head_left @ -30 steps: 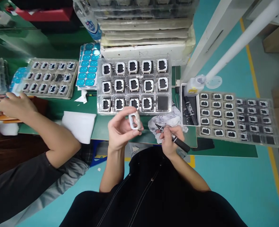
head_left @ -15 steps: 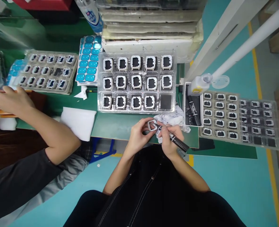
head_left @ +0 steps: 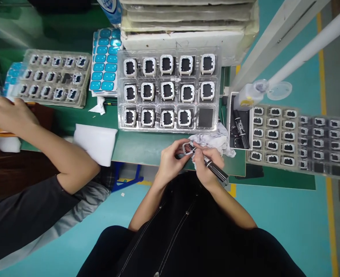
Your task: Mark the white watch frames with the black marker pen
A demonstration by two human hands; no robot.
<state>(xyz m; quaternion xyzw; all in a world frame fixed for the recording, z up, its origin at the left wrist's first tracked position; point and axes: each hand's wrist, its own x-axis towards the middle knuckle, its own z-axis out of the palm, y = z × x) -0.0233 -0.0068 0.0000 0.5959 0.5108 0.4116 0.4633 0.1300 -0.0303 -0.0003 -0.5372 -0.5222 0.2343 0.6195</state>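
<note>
From the head camera, I look down at my two hands over the edge of a green bench (head_left: 141,148). My left hand (head_left: 169,163) pinches a small white frame (head_left: 184,149) between thumb and fingers. My right hand (head_left: 207,166) grips a black marker (head_left: 217,171), its tip at the frame; whether they touch, I can't tell. Beyond lies a clear tray (head_left: 174,79) of similar frames; a crumpled cloth (head_left: 225,142) lies just beside my right hand.

The tray (head_left: 158,130) is glossy clear plastic, the marker (head_left: 217,172) smooth, the rag (head_left: 221,141) wrinkled cloth.
</note>
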